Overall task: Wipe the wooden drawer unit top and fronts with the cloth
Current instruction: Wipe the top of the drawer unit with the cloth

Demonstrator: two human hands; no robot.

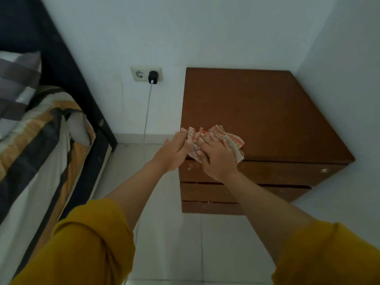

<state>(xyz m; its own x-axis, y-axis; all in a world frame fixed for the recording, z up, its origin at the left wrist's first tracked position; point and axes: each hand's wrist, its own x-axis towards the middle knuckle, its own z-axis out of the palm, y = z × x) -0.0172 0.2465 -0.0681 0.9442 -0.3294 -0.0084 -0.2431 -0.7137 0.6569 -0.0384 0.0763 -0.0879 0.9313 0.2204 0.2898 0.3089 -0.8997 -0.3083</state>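
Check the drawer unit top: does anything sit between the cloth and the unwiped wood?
Nothing visible. The cloth, under the right hand and left hand, lies at the front-left corner; the rest of the drawer unit top is bare.

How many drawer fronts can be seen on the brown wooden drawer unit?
3 drawer fronts show on the brown wooden drawer unit, stacked: top drawer front, middle drawer front, bottom drawer front. The forearms cover parts, and any lower one would be hidden.
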